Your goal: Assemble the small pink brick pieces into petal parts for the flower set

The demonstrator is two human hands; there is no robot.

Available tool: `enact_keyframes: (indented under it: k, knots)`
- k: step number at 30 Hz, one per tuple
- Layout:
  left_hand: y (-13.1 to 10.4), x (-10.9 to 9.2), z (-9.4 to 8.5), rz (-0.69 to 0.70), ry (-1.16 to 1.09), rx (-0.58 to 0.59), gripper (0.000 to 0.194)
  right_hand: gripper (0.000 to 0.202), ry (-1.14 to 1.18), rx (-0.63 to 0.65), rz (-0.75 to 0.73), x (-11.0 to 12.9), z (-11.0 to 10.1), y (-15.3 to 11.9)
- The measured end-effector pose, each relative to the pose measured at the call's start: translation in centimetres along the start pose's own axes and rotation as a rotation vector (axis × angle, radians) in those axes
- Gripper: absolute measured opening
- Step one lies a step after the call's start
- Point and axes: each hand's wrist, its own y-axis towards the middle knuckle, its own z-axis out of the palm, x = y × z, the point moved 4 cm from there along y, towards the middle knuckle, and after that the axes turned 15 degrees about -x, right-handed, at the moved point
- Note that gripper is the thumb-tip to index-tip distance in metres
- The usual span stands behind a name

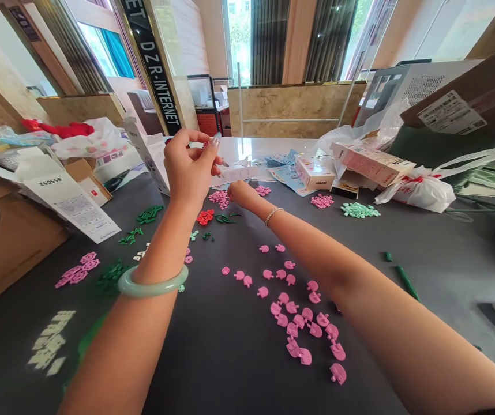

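My left hand [191,164] is raised above the table, thumb and fingertips pinched together; whatever small thing may be in them cannot be made out. Its wrist wears a pale green bangle [154,283]. Farther forward, my right hand [242,193] reaches down beside a heap of small pink pieces [218,199]. Its fingers are curled and mostly hidden behind the hand. Near both hands lie red pieces [205,217] and dark green leaf-like pieces [225,218]. Between my forearms and under the right one, larger rounded pink pieces [307,314] with small tabs are scattered.
Green piles [149,214], pink strips [78,269] and cream pieces [51,343] lie left. Mint pieces [360,210] and a green stick [407,282] lie right. Cardboard boxes [14,242], a small white box [315,172] and a tied plastic bag [424,190] border the dark table.
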Motion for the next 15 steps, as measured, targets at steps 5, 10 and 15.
enact_keyframes:
  k: [5,10,15]
  knots:
    - [0.3,-0.1,-0.1,-0.031,0.027,0.058,0.012,0.033,-0.038,-0.023,0.077,0.0,1.5,1.0]
    - [0.3,-0.5,-0.1,-0.021,0.012,0.026,0.016,0.033,-0.007,-0.032,0.088,-0.3,1.7,1.1]
    - [0.0,-0.8,0.1,0.011,-0.019,0.053,0.014,0.033,0.081,-0.065,0.071,-0.5,0.9,-0.2]
